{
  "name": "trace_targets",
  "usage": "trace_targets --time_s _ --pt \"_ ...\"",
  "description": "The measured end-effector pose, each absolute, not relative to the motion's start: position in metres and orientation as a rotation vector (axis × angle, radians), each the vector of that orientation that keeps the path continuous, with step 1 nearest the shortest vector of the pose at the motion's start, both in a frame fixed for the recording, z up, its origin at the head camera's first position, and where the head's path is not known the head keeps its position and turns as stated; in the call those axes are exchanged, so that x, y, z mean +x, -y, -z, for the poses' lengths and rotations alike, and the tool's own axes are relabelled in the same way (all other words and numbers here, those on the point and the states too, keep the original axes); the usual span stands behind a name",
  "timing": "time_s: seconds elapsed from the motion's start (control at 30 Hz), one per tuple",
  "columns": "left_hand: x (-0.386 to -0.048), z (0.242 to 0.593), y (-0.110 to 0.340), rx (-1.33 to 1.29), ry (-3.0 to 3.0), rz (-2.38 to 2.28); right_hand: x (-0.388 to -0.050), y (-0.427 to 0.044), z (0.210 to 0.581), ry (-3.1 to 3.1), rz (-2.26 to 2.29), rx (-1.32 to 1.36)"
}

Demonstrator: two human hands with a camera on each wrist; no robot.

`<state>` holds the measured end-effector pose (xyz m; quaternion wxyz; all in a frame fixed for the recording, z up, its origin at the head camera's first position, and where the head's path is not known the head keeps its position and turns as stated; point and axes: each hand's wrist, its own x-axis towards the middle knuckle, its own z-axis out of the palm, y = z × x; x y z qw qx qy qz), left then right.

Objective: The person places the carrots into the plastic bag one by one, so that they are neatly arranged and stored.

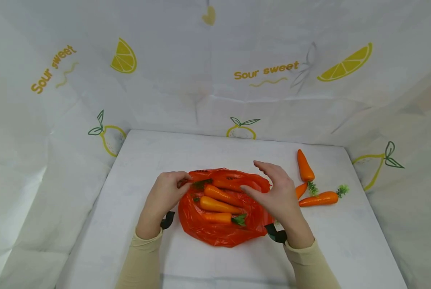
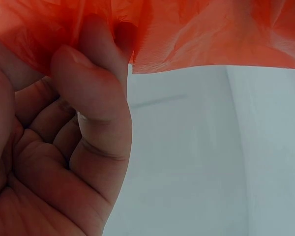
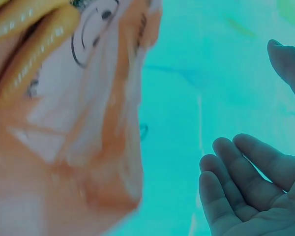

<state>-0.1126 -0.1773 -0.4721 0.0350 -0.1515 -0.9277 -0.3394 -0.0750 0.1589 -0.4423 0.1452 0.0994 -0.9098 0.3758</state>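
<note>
A red plastic bag [image 1: 215, 237] lies spread on the table with several orange carrots [image 1: 219, 206] in its mouth, some with green tops. My left hand [image 1: 164, 194] pinches the bag's left edge between thumb and fingers; the left wrist view shows the curled fingers [image 2: 103, 123] against the thin red plastic [image 2: 196, 39]. Over the bag's right side is my right hand [image 1: 282, 198], thumb and fingers spread apart. In the right wrist view that hand [image 3: 255, 191] holds nothing, and the bag [image 3: 103, 162] is at the left with carrots [image 3: 34, 54] in it.
Right of the bag, three more carrots lie on the white table [image 1: 349, 249]: one at the back [image 1: 304, 165], one toward the right [image 1: 320, 199], and one partly hidden [image 1: 301, 190] by my right hand. White cloth with lemon prints [image 1: 186, 80] hangs around the table.
</note>
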Motion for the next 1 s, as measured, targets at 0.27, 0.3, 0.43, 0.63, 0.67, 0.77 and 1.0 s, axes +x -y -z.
trace_targets --time_s 0.27,0.3,0.43,0.63,0.67,0.77,1.0 --pt "-0.112 0.473 0.177 -0.456 2.85 1.042 -0.07 -0.196 0.435 2.536 -1.029 0.196" --pt "-0.113 0.473 0.178 -0.458 2.849 1.043 -0.069 -0.201 0.435 2.537 -1.023 0.18" --pt "-0.113 0.473 0.178 -0.467 2.843 1.05 -0.064 -0.222 0.434 2.568 -0.983 0.08" --pt "-0.114 0.474 0.179 -0.46 2.842 1.051 -0.06 -0.249 0.437 2.523 -0.965 -0.018" --pt "-0.114 0.474 0.18 -0.456 2.844 1.05 -0.06 -0.253 0.439 2.507 -0.972 -0.021" --pt "-0.114 0.474 0.18 -0.455 2.849 1.049 -0.06 -0.267 0.444 2.486 -0.967 -0.035" --pt "-0.114 0.473 0.179 -0.455 2.849 1.055 -0.057 -0.304 0.457 2.595 -0.89 -0.167"
